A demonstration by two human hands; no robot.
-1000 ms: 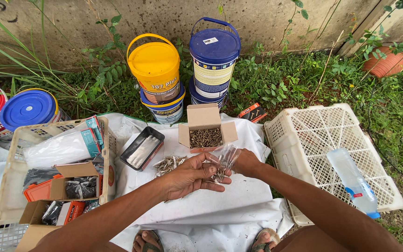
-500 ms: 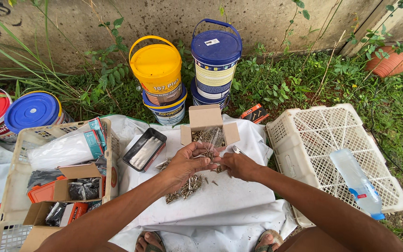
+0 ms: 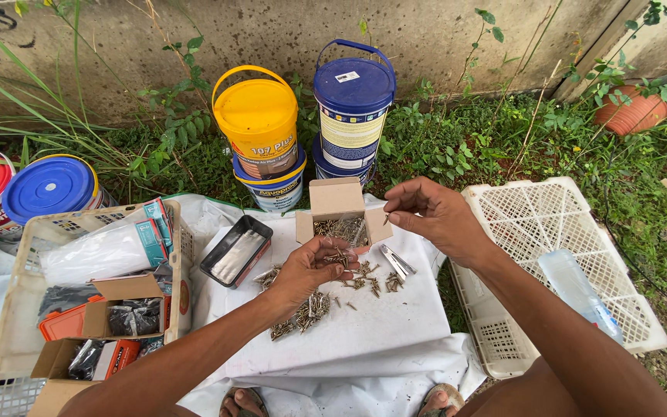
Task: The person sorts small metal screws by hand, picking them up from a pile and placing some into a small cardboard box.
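Observation:
My left hand is cupped palm up over a white cloth, with a few brass-coloured screws resting at its fingertips. My right hand is raised above the cloth and pinches a single screw between thumb and fingers, right beside an open cardboard box of screws. A loose pile of screws lies scattered on the cloth below my left hand. A small metal clip-like piece lies on the cloth under my right hand.
A black tray sits left of the box. Behind stand stacked yellow and blue paint buckets. A white crate with a clear bottle is at right; another crate with boxes at left. My feet show below.
My right hand has lifted away from the left and risen beside the box with one screw. The left hand has turned palm up. More screws now lie scattered on the cloth.

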